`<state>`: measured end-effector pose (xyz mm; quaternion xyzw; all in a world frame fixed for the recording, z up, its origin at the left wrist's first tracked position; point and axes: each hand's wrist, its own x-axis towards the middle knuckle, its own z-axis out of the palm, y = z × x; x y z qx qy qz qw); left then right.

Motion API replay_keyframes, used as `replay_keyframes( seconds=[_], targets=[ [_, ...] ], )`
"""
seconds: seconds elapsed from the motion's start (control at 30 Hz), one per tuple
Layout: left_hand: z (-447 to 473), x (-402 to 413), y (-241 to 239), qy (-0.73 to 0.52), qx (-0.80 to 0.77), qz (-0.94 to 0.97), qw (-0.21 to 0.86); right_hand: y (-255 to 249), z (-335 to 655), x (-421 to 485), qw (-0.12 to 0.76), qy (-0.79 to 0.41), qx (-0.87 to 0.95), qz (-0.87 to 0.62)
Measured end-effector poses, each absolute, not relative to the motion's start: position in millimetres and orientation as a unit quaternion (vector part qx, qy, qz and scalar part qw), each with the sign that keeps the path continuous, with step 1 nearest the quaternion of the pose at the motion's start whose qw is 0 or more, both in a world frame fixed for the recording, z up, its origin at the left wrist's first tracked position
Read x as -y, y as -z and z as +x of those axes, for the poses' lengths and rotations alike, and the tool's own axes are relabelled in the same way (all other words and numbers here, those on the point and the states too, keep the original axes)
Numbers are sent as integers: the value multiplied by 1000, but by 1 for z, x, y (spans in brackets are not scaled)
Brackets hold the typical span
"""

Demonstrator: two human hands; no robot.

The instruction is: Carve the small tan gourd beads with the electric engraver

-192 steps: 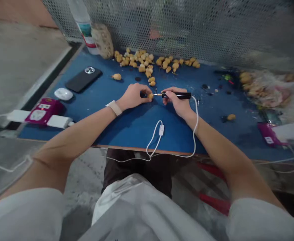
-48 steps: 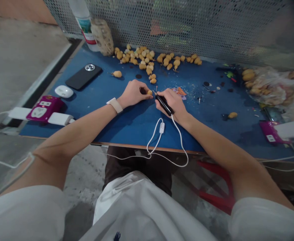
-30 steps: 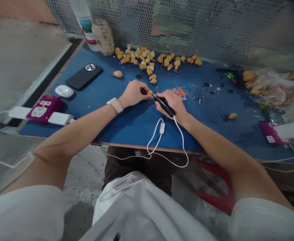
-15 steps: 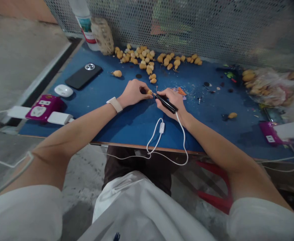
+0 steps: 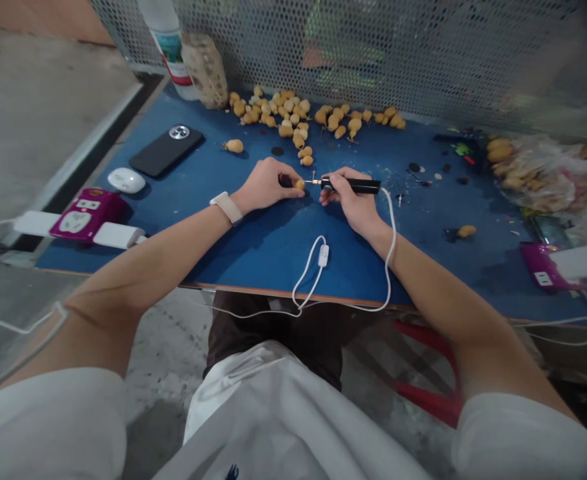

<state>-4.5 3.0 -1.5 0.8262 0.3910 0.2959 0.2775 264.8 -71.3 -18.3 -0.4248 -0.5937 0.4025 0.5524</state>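
Over the middle of the blue table, my left hand pinches a small tan gourd between thumb and fingers. A dark patch shows between those fingers; I cannot tell what it is. My right hand is closed around a black corded pen tool, held nearly level. Its thin metal tip points left at the gourd; whether the two touch is too small to tell. From the tool's back end a white cable loops down past the table edge, with an inline switch on it.
Several small gourds lie along the mesh panel. At left are a phone, a white case, a purple power adapter and a bottle. A plastic bag of gourds sits right.
My right hand has turned the pen tool from slanting to nearly level and shifted slightly right, and the cable has swung right with it. My left hand stays in place with the gourd.
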Motion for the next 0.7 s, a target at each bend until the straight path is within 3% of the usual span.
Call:
replay_keyframes(
  seconds=[0.7],
  targets=[
    [-2, -1, 2, -302, -397, 825, 267, 26, 269, 67, 546, -393, 607, -423]
  ],
)
